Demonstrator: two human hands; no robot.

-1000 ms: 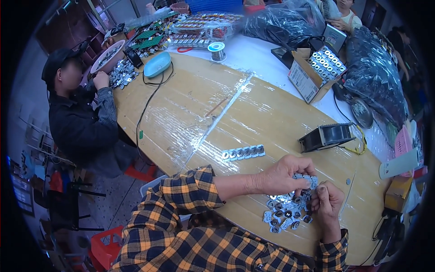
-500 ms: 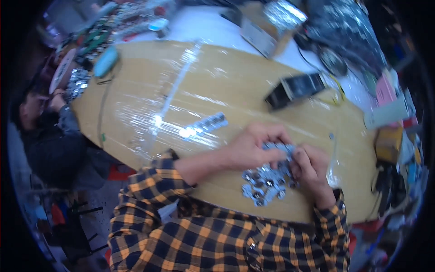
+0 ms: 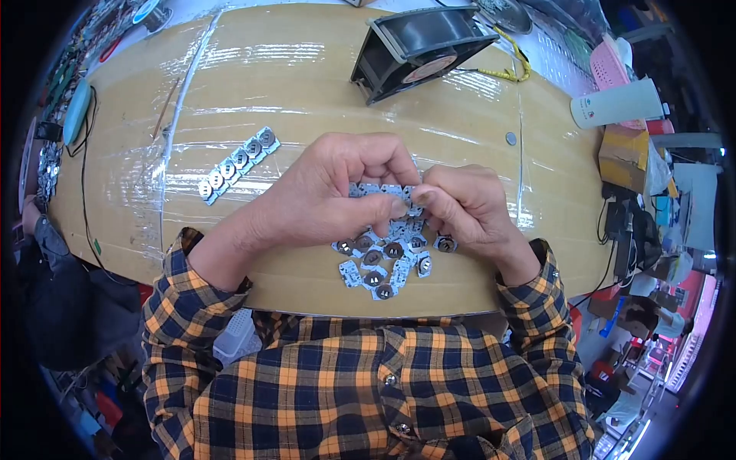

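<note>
Between both hands, above the table, is a strip of small white circuit boards [image 3: 371, 188]. My left hand [image 3: 326, 188] is closed on it, thumb at the near side and fingers curled behind. At the strip's right end, my right hand [image 3: 469, 208] pinches it with thumb and forefinger; the fingertips hide that end. Right beneath lies a loose heap of small circuit boards [image 3: 372, 280], several carrying dark round discs, partly covered by my hands. Farther left, a whole strip of circuit boards [image 3: 241, 160] with round discs lies slanted on the table.
A black cooling fan [image 3: 420, 52] with a yellow cable stands on the plastic-covered cardboard [image 3: 284, 84]. One small round disc [image 3: 511, 138] lies to the right. A pale green bottle [image 3: 619, 104], a pink basket [image 3: 607, 67] and a box [image 3: 622, 159] line the right edge. Another person's hand [image 3: 32, 215] shows far left.
My view has shifted, so the fan and table strip appear farther left and higher, and the picture is sharper. Both hands stay together on the circuit board strip above the heap.
</note>
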